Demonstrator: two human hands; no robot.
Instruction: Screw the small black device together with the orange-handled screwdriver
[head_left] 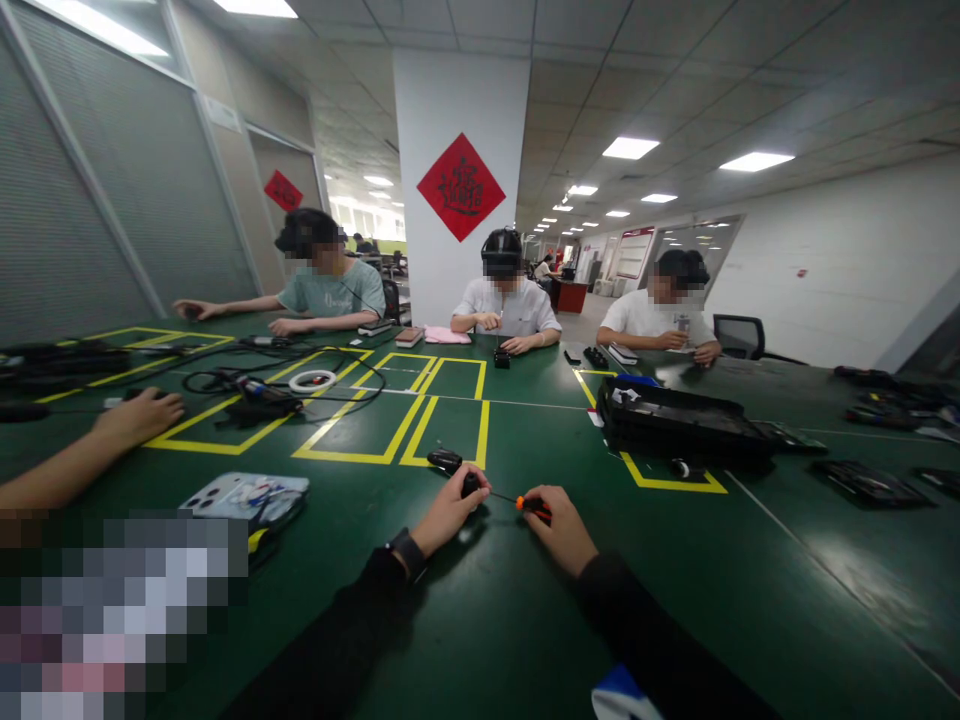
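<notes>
My right hand (561,528) is closed around the orange and black handle of a screwdriver (520,503). The thin shaft points left and its tip reaches my left hand (448,512). That hand, with a dark band on its wrist, has its fingers wrapped around a small black part (470,484), mostly covered by the fingers. Just beyond it a black rounded piece (444,460) lies on the green table (480,620); whether the two pieces are joined I cannot tell.
Yellow tape boxes (442,462) mark the table. A long black casing (679,420) stands at right. On the left are cables, a white tape roll (312,381), a pale pouch (247,496) and a neighbour's hand (139,415). Several people sit across the table.
</notes>
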